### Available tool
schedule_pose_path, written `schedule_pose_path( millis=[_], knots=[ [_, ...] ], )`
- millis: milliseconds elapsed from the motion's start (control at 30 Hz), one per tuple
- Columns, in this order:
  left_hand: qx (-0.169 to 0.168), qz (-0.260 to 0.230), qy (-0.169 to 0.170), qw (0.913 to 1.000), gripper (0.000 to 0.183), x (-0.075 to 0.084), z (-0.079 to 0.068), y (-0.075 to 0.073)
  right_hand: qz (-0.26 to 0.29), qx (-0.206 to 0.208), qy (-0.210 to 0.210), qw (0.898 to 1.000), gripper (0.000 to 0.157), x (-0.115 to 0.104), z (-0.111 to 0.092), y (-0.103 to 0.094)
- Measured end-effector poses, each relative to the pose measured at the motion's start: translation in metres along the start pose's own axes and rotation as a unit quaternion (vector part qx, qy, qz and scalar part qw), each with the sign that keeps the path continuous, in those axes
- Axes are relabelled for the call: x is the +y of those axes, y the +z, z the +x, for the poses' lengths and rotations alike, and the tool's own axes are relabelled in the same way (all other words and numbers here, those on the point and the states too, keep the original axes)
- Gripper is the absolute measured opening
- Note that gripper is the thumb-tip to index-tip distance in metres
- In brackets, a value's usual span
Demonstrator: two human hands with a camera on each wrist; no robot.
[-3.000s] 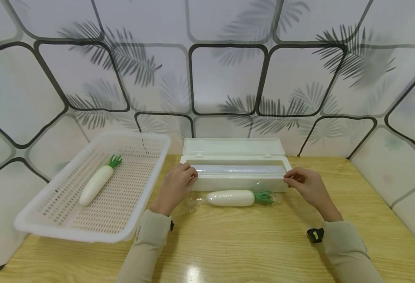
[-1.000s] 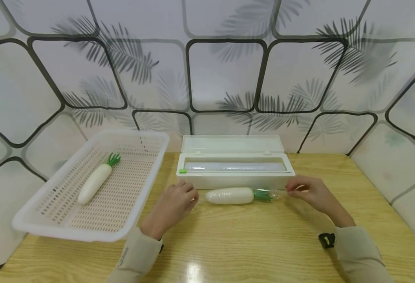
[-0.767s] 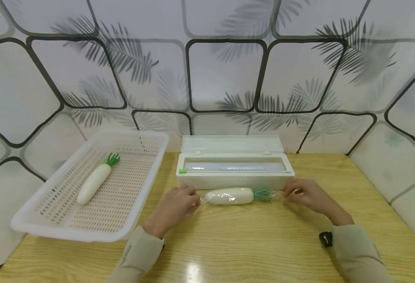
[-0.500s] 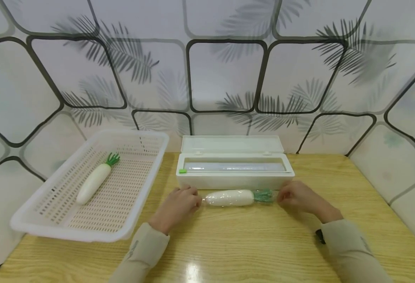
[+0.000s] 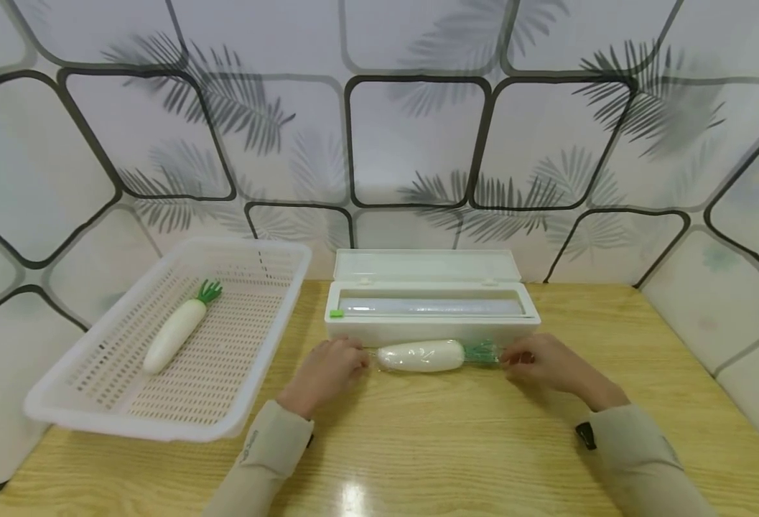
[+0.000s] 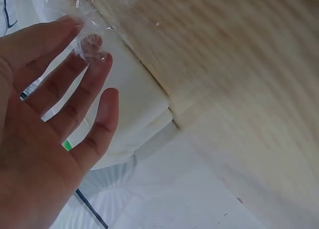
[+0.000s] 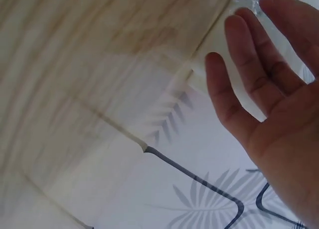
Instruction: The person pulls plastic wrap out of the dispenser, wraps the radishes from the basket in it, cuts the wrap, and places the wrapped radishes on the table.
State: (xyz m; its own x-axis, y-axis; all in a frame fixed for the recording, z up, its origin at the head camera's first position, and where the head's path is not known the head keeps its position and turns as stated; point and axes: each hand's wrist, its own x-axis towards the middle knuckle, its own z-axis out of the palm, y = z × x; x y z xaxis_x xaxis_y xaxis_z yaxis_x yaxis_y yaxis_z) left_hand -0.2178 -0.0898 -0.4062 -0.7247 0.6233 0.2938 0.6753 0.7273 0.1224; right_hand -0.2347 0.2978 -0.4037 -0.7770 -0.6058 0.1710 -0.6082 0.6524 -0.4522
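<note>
A white radish point(image 5: 421, 356) with green leaves, wrapped in cling film, lies crosswise in front of the white cling film box. At its root end my left hand point(image 5: 330, 370) pinches the film's loose end. The left wrist view shows this crumpled clear film point(image 6: 89, 45) between thumb and index finger, the other fingers loosely bent. My right hand point(image 5: 547, 366) has its thumb and fingers together on the film just past the green leaves point(image 5: 480, 352). In the right wrist view that hand's fingertips meet the film at the top edge, partly out of frame.
Behind the radish stands the cling film box point(image 5: 431, 332), lid point(image 5: 426, 266) up, a film roll point(image 5: 431, 306) inside and a green slider point(image 5: 337, 314) at its left. A white perforated basket point(image 5: 237, 424) on the left holds an unwrapped radish point(image 5: 175, 336). A patterned wall closes the back.
Both hands were at the box's front corners 3 seconds ago and have come down to the wrapped radish's ends. The right hand has since moved left, closer to the leaves.
</note>
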Motion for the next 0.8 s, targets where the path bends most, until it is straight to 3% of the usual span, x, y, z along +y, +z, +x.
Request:
schedule_pose_path(
  millis=[100, 200, 400, 500, 633, 800],
  knots=[
    [0.005, -0.031, -0.011, 0.9994, 0.011, -0.002, 0.001, 0.001, -0.014, 0.055, -0.007, 0.998, 0.018, -0.005, -0.004, -0.003],
    [0.015, -0.044, -0.021, 0.9987, 0.014, -0.003, 0.002, 0.001, -0.06, 0.083, -0.022, 0.994, 0.026, -0.009, -0.002, -0.001],
    [0.051, -0.03, -0.008, 0.9982, 0.03, -0.003, 0.006, 0.003, -0.1, 0.055, -0.003, 0.993, 0.038, -0.014, 0.005, 0.009],
    [0.042, -0.031, -0.019, 0.9984, 0.036, -0.001, 0.01, 0.003, -0.11, 0.049, 0.023, 0.992, 0.036, -0.017, 0.007, 0.014],
    [0.023, -0.037, -0.043, 0.9981, 0.031, 0.001, 0.013, 0.005, -0.121, 0.045, 0.068, 0.989, 0.032, -0.024, 0.011, 0.017],
    [0.027, -0.04, -0.05, 0.9976, 0.018, 0.002, 0.015, 0.007, -0.107, 0.036, 0.125, 0.986, 0.021, -0.032, 0.016, 0.018]
  ],
)
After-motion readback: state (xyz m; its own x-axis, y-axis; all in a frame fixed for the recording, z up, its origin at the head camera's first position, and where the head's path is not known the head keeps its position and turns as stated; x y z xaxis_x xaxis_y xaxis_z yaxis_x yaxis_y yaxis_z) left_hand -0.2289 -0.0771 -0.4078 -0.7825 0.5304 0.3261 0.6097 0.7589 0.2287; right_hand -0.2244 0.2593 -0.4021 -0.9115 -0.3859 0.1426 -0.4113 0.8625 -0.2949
